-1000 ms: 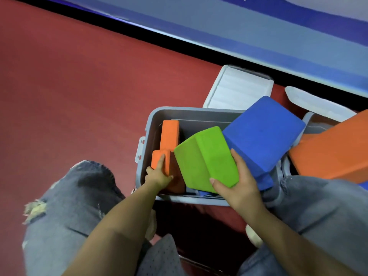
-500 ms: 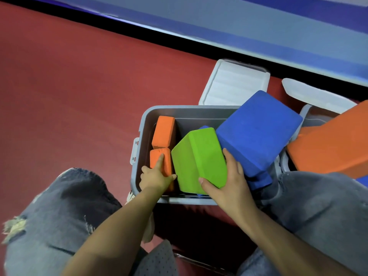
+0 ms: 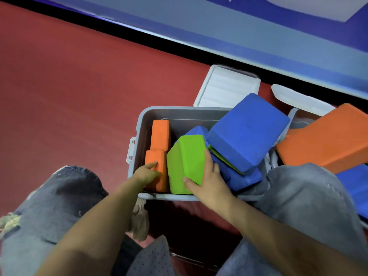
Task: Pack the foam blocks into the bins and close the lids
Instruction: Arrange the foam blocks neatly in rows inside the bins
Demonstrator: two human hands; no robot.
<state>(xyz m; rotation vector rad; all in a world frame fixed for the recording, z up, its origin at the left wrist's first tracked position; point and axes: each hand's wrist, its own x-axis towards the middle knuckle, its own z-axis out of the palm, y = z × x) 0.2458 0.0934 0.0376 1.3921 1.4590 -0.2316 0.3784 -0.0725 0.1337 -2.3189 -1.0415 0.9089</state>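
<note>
Green block [image 3: 185, 164] lowered upright into bin [image 3: 139, 126], matte foam

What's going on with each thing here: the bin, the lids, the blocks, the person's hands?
Grey bin: open, partly filled.
White lid: off, lying behind the bin.
Green block: tilted in the bin, gripped by the right hand.
Near orange block: upright, touched by the left hand.
Big blue block: tilted, sticking out over the rim.

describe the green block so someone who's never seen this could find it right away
Find the grey bin on the red floor, between the person's knees. The green block stands near its front wall, gripped by the right hand. It is the only large green block, between orange and blue ones.
</note>
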